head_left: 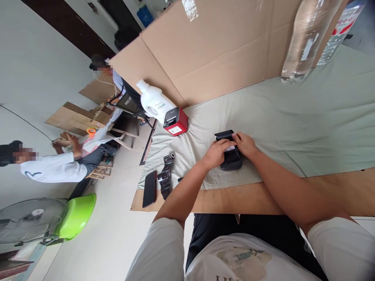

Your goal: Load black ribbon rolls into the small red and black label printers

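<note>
Head view: I've got both hands on the little black printer point(230, 153) sitting on the pale cloth point(293, 117) near the table's front edge. My left hand point(216, 153) curls over its body, fingers holding it down; my right hand point(245, 143) pinches at the open lid. Best bet, I reckon, is keeping it flat and steady. A red printer point(175, 121), white bottle point(154, 101) and phone point(149, 188) sit nearby, cardboard wall behind, people off left.

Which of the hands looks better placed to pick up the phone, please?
Probably the left hand: the phone lies on its side near the table edge, while the right hand rests across the black device.
</note>
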Demonstrator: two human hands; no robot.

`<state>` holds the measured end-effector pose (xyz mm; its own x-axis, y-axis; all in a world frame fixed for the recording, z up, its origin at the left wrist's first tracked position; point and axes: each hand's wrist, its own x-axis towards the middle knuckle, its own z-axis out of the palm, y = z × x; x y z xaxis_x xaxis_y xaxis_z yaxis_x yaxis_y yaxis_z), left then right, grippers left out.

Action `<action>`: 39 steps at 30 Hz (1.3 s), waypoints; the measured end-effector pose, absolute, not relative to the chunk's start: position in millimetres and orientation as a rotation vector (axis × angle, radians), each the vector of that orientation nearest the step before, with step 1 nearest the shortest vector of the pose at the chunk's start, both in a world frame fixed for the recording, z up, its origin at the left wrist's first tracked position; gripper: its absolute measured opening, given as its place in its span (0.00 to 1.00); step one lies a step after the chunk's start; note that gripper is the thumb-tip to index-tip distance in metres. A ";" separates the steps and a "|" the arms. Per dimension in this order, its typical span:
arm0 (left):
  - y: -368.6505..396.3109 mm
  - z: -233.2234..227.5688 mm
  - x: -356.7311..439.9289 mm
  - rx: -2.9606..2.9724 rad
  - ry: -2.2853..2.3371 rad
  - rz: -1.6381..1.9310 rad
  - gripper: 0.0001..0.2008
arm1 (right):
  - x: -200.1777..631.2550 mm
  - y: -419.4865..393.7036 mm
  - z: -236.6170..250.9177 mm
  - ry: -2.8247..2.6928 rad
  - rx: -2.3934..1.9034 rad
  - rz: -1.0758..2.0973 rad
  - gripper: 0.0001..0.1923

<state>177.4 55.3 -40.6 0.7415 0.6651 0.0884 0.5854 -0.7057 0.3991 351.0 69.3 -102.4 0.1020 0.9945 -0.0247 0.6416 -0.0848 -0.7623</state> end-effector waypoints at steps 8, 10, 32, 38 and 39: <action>56.3 -45.9 175.3 2.431 1.077 0.372 0.32 | 350.3 66.1 -96.3 -1.607 -1.813 0.764 0.23; 57.3 -43.1 175.1 2.401 1.074 0.378 0.28 | 350.5 65.6 -95.6 -1.609 -1.816 0.764 0.23; 52.7 -44.1 198.1 2.203 1.450 0.531 0.15 | 350.0 66.6 -98.5 -1.590 -1.796 0.757 0.23; 50.9 -45.2 199.6 2.273 1.505 0.457 0.13 | 350.1 65.9 -98.8 -1.591 -1.778 0.765 0.22; 51.7 -46.1 200.0 2.268 1.511 0.448 0.13 | 350.2 65.8 -99.1 -1.588 -1.774 0.765 0.22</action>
<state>200.0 51.7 -46.1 0.3721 0.9266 0.0543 0.8062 -0.3517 0.4758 350.2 65.8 -99.1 0.1051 0.9944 -0.0113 0.6290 -0.0753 -0.7737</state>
